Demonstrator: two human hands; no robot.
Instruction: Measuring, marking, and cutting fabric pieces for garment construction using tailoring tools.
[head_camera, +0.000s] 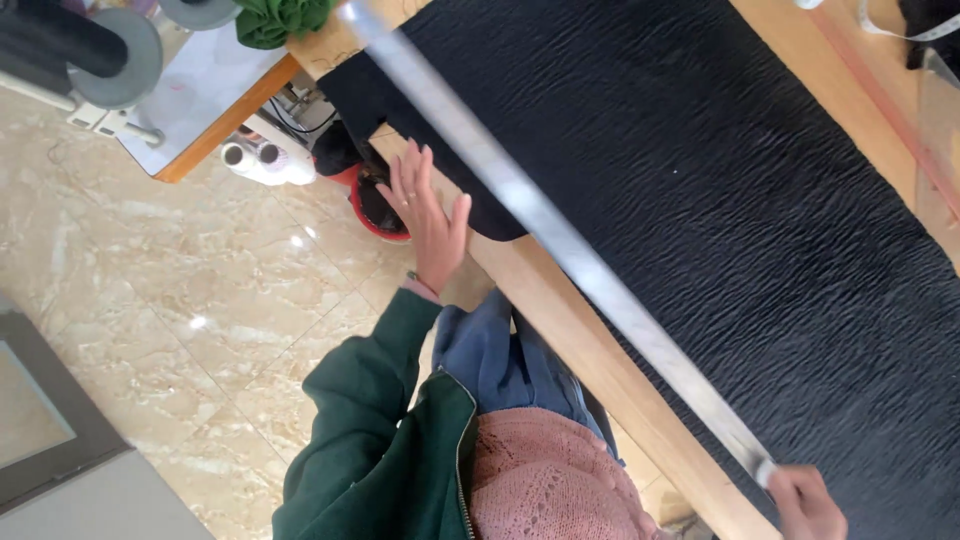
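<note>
A wide piece of black crinkled fabric (720, 200) lies spread over a wooden table (590, 345). A long flat metal ruler (540, 220) runs diagonally above the fabric from the top middle to the lower right. My right hand (806, 505) grips its near end at the bottom right. My left hand (428, 215), coming out of a green sleeve, is open with fingers spread beside the table's edge, close to the fabric's hanging corner (490, 215). I cannot tell whether it touches the cloth.
A red basin (372, 212) with dark cloth sits on the marble floor under the table. White thread cones (262, 160) and a second work table (200, 90) with grey rolls are at the top left. Green cloth (280, 20) lies at the top. A measuring tape (900, 30) lies top right.
</note>
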